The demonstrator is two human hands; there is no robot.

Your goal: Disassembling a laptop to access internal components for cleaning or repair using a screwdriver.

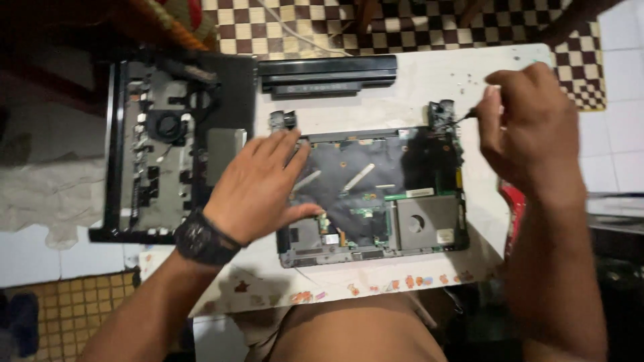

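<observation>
The left hand (258, 188) lies flat, fingers spread, pressing the 9 o'clock side of the opened laptop base (376, 194) at the middle of the white surface (429, 74). The right hand (530, 127) is clenched around a screwdriver (467, 115), its tip at the hinge (441, 114) in the base's 1 o'clock corner. A black battery (327, 72) lies at 12 o'clock near the far edge. The removed cover (168, 141) overhangs the 9 o'clock edge. Bare room remains toward 2 o'clock.
</observation>
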